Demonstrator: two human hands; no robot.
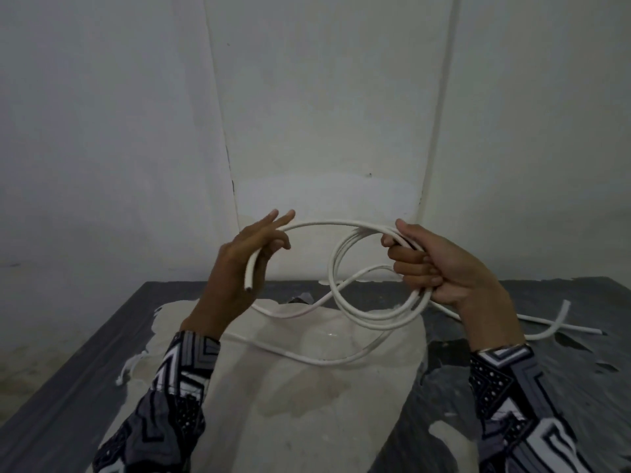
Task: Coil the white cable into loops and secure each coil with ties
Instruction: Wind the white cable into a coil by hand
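1. Gripping several stacked loops of the white cable [336, 264], the right hand [444, 264] has its fingers curled tight around the bundle, held above the table [563, 363].
2. Left hand [244, 264] pinches the cable just short of its cut end [248, 286], which points down; two fingers stay extended.
3. One strand arcs across between both hands.
4. About three loops hang upright from the right fist.
5. Two loose tails lie on the table to the right.
6. Two patterned sleeves [505, 377] frame the view.
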